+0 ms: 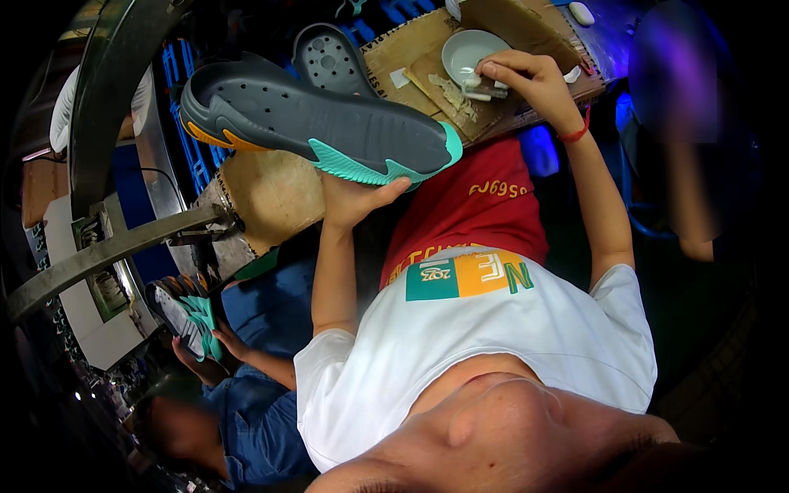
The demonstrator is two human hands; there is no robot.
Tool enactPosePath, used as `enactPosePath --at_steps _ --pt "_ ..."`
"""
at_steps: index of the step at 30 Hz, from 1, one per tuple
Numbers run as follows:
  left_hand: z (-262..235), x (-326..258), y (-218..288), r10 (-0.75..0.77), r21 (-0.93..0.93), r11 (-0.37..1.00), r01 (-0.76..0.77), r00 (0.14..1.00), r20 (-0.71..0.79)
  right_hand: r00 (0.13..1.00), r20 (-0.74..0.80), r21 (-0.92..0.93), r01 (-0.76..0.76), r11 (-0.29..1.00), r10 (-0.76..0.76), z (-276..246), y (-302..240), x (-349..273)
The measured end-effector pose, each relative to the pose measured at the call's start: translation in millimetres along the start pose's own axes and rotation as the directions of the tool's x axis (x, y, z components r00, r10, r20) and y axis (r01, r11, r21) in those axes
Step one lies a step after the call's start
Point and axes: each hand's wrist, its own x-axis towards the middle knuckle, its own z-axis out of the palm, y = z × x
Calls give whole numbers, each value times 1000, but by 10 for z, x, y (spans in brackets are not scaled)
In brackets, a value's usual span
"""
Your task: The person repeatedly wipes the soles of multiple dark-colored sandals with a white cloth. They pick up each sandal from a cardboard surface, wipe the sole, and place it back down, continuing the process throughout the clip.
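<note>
My left hand grips a large shoe sole from below, its thumb against the teal edge. This sole has a dark grey top with small holes, teal at the toe and side, and orange near the heel. Over a small white bowl, my right hand has thumb and fingers pinched together. What they hold, if anything, is too small to make out. Below those fingertips lies a small pale, partly clear stick-like piece. A second dark grey sole rests behind the held one.
Cardboard with dried pale residue covers the work surface. A curved metal bar crosses the left side. At lower left a co-worker in blue holds another grey and teal sole. Another person's arm shows at far right.
</note>
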Motion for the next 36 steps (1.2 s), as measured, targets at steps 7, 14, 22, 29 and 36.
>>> enactPosePath --at_steps 7,14,22,29,36 --pt "48 -21 10 25 77 997 -26 1000 11 927 53 -245 373 895 -372 309 -320 -223" --pt "51 -10 46 25 148 988 -38 995 92 823 96 -452 537 712 -560 384 -373 -220" --pt "85 12 -51 187 439 859 -264 959 211 916 164 -209 396 894 -367 312 -311 -257" --pt "227 109 284 -5 15 1000 4 999 47 969 173 49 170 984 -176 320 -221 -321" --pt "172 145 -255 252 -346 908 -236 968 2 916 178 109 345 932 -359 473 -406 -251"
